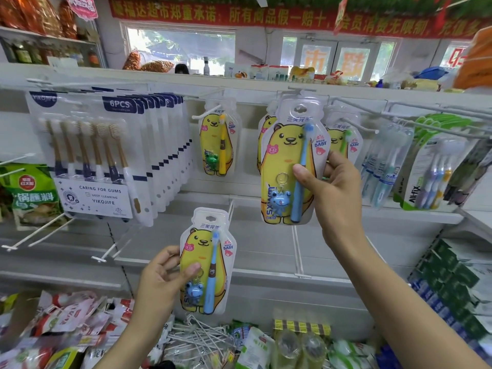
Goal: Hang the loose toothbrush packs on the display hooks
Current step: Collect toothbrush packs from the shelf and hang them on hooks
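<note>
My right hand [332,187] grips a yellow bear toothbrush pack [282,166] with a blue brush, held upright at the top row, its hang hole level with a white display hook [300,89]. Whether the hole is on the hook I cannot tell. Lower down, my left hand [162,278] holds a second identical bear pack [205,262] upright in front of the bare shelf panel. Similar bear packs hang behind: one with a yellow brush [217,145] to the left, one with a green brush [343,139] behind my right hand.
A thick row of six-piece toothbrush packs [106,155] hangs at the left, adult packs [431,169] at the right. Bare white hooks [40,233] jut from the lower panel. Loose hooks [197,336] and snack bags [66,323] lie in the bin below.
</note>
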